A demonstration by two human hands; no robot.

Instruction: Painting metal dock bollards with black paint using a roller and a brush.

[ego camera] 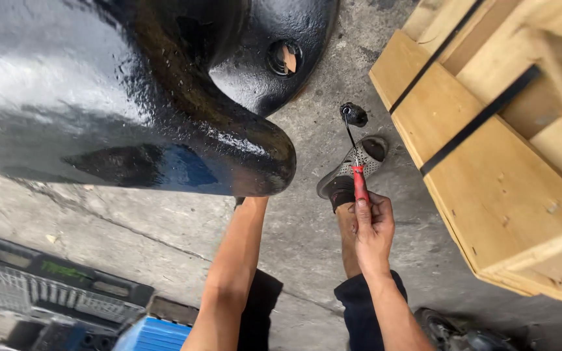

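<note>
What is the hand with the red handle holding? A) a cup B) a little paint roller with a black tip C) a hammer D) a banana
B: the right hand grips a small paint roller by its red handle, with a thin wire up to a black roller head, beside the glossy black painted metal part.

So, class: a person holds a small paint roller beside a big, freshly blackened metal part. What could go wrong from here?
1. The roller head hangs over the sandalled foot, so paint may drip onto it.
2. The left hand is hidden under the glossy, wet-looking black casting; it could smear the coating and get soiled.
3. The right hand swings the roller close to the wooden crate, which could get marked.
</note>
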